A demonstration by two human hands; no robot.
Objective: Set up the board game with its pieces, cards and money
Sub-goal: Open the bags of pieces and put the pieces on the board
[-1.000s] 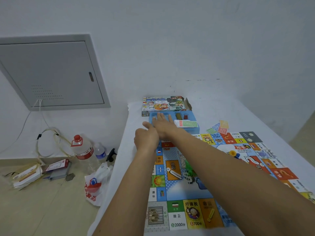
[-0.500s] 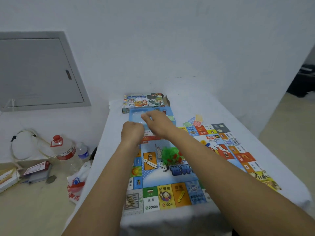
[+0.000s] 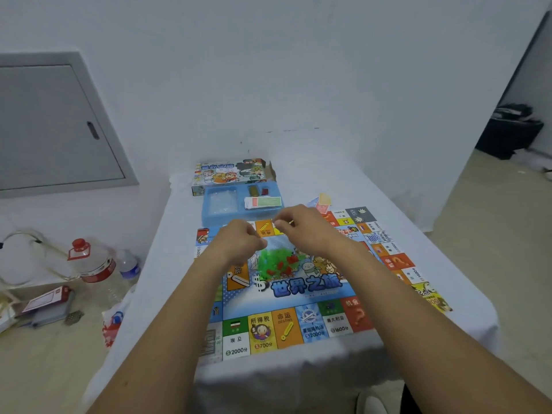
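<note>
On the white-draped table [image 3: 388,204] lies the game board [image 3: 298,294], its centre lettered "世界之旅" beside a "$". Near-edge squares read "埃及 2000分", "所得税 700分", "命运" and "1600分". Green and red pieces [image 3: 276,261] sit heaped on the board's middle. Above them the left hand [image 3: 239,242] is curled shut and the right hand [image 3: 304,230] pinches thumb to finger; what either holds I cannot tell. Beyond stand the blue tray [image 3: 209,218] with paper money [image 3: 263,202], and the box [image 3: 228,173]
</note>
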